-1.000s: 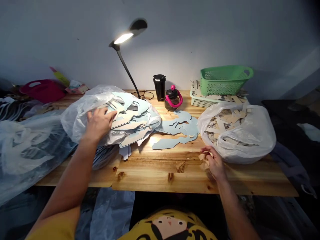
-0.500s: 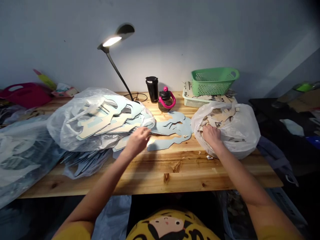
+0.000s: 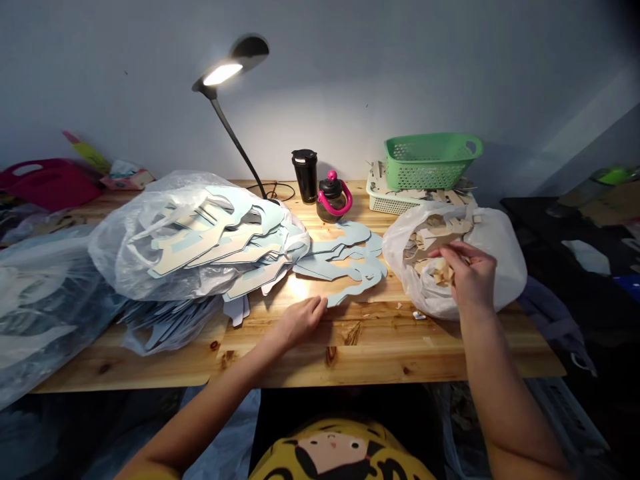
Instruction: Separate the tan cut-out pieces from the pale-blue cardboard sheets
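My left hand [image 3: 301, 322] is closed in a pinch on the near end of a thin light-blue cut-out piece [image 3: 353, 289], which lies along the table. Beyond it lie several more light-blue cut-out sheets [image 3: 357, 233], overlapping. My right hand [image 3: 474, 268] is over the mouth of a white plastic bag [image 3: 503, 257], thumb and forefinger pressed together. Brown cardboard scraps [image 3: 440, 233] fill that bag, close to the fingertips; whether one is held I cannot make out. Left of my left hand, a clear plastic bag [image 3: 120, 247] holds a heap of pale cut-out pieces [image 3: 225, 243].
Along the wall stand a desk lamp [image 3: 230, 127], a black tumbler [image 3: 305, 177] and a round bottle with pink handle [image 3: 332, 200]. A green basket [image 3: 425, 163] sits on a white basket [image 3: 385, 200] of scraps. Another filled bag [image 3: 45, 300] covers the table's left end.
My left hand has come right and nearer to me, and now pinches the thin light-blue piece. My right hand has risen and shifted right from the scraps inside the bag.
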The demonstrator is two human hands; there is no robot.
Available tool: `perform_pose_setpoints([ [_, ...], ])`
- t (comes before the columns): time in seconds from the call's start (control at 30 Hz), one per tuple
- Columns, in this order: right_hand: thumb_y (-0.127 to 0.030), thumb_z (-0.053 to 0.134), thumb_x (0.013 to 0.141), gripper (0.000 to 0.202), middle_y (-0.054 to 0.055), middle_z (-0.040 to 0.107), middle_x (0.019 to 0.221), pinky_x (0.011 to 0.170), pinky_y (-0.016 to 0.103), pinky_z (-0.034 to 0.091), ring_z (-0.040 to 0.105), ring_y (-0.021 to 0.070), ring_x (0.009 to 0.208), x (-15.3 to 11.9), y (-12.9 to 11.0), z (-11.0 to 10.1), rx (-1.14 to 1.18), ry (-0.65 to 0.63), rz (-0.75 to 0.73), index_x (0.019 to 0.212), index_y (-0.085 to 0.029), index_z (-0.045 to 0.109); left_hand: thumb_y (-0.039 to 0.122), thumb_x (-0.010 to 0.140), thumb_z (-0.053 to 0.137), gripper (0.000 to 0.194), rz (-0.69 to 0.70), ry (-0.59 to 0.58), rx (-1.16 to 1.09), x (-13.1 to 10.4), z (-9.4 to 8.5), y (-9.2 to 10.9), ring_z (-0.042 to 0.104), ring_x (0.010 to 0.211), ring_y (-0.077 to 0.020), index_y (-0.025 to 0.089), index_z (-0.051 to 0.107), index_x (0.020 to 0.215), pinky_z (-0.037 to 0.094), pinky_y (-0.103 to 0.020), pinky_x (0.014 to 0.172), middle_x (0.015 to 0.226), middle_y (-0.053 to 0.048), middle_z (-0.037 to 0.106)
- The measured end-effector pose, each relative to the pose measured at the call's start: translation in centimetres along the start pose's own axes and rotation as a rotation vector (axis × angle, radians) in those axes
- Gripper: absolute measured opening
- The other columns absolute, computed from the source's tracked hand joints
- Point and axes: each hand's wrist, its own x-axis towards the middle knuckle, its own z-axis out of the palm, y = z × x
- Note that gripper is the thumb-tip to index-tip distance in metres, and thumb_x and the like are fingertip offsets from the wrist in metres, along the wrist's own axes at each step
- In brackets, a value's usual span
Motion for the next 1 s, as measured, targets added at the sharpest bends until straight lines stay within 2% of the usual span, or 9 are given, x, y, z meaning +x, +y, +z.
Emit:
perform_pose_setpoints([
  [0.1, -0.039, 0.061, 0.086, 0.032, 0.006, 0.069, 0.088, 0.046, 0.021, 0.036, 0.05, 0.0086, 0.051, -4.3, -2.7, 0.5, 0.115, -0.226, 0.03, 0.108, -0.017, 0.071, 0.014, 0.092, 0.048, 0.032, 0.075, 0.074, -0.006, -3.2, 0.4, 3.0, 0.062, 0.108, -0.0269, 0.008, 0.057, 0.122, 0.055, -0.04, 0.089, 0.118, -0.019, 0.062],
  [0.2, -0.033, 0.06, 0.088, 0.026, 0.006, 0.069, 0.085, 0.054, 0.021, 0.043, 0.058, 0.0106, 0.061, -8.8, -4.3, 1.9, -0.029, -0.374, -0.16, 0.103, -0.018, 0.074, 0.022, 0.09, 0.058, 0.031, 0.07, 0.16, -0.171, -5.0, -0.3, 5.2, 0.06, 0.115, -0.0286, 0.014, 0.059, 0.12, 0.052, -0.045, 0.097, 0.123, -0.016, 0.062],
  [0.3, -0.022, 0.055, 0.09, 0.024, 0.004, 0.068, 0.075, 0.059, 0.021, 0.046, 0.056, 0.008, 0.056, -12.1, -4.3, 4.2, -0.143, -0.419, -0.398, 0.106, -0.017, 0.073, 0.038, 0.09, 0.061, 0.04, -0.259, 0.122, -0.701, -4.1, -2.5, 6.1, 0.062, 0.11, -0.0244, 0.019, 0.056, 0.124, 0.052, -0.042, 0.096, 0.119, -0.012, 0.064],
  [0.43, -0.014, 0.055, 0.09, 0.027, 0.003, 0.068, 0.075, 0.061, 0.02, 0.046, 0.057, 0.0077, 0.058, -14.6, -4.0, 7.0, -0.148, -0.442, -0.53, 0.113, -0.015, 0.07, 0.041, 0.09, 0.059, 0.037, -0.674, 0.154, -1.463, -0.6, -4.9, 6.2, 0.064, 0.082, -0.0154, 0.016, 0.054, 0.117, 0.055, -0.026, 0.069, 0.095, -0.008, 0.066],
  [0.5, -0.015, 0.055, 0.091, 0.031, 0.004, 0.069, 0.082, 0.066, 0.02, 0.049, 0.061, 0.0089, 0.064, -15.2, -4.3, 7.7, -0.09, -0.442, -0.451, 0.119, -0.016, 0.067, 0.04, 0.083, 0.069, 0.035, -0.716, 0.227, -1.619, 0.7, -5.0, 6.1, 0.058, 0.069, -0.0112, 0.013, 0.056, 0.101, 0.05, -0.021, 0.06, 0.079, -0.003, 0.06],
  [0.6, -0.024, 0.059, 0.09, 0.031, 0.007, 0.069, 0.093, 0.073, 0.022, 0.052, 0.065, 0.0123, 0.077, -15.7, -4.8, 7.9, 0.069, -0.452, -0.101, 0.118, -0.014, 0.064, 0.037, 0.079, 0.073, 0.031, -0.796, 0.386, -1.615, 1.2, -4.5, 6.1, 0.053, 0.065, -0.0079, 0.013, 0.055, 0.086, 0.047, -0.019, 0.059, 0.076, 0.0, 0.055],
  [0.7, -0.033, 0.064, 0.085, 0.024, 0.007, 0.069, 0.088, 0.072, 0.022, 0.052, 0.065, 0.0142, 0.078, -15.9, -5.0, 8.0, 0.2, -0.65, 0.195, 0.097, -0.013, 0.07, 0.036, 0.077, 0.075, 0.032, -0.844, 0.433, -1.592, 1.0, -3.9, 6.2, 0.054, 0.066, -0.0081, 0.013, 0.055, 0.088, 0.047, -0.019, 0.059, 0.08, 0.0, 0.056],
  [0.83, -0.034, 0.061, 0.087, 0.027, 0.005, 0.066, 0.074, 0.069, 0.02, 0.047, 0.061, 0.0118, 0.071, -16.2, -4.8, 8.5, 0.289, -0.832, 0.307, 0.073, -0.012, 0.069, 0.034, 0.079, 0.073, 0.029, -0.81, 0.4, -1.59, 0.7, -3.6, 6.4, 0.055, 0.065, -0.0078, 0.014, 0.055, 0.09, 0.047, -0.019, 0.06, 0.08, -0.001, 0.056],
  [1.0, -0.037, 0.059, 0.089, 0.028, 0.005, 0.066, 0.077, 0.07, 0.021, 0.046, 0.06, 0.0116, 0.073, -16.5, -5.0, 8.5, 0.348, -0.853, 0.309, 0.082, -0.013, 0.071, 0.029, 0.08, 0.071, 0.019, -0.778, 0.484, -1.314, 0.3, -3.1, 6.6, 0.059, 0.082, -0.0113, 0.014, 0.062, 0.086, 0.051, -0.019, 0.065, 0.1, -0.006, 0.055],
])
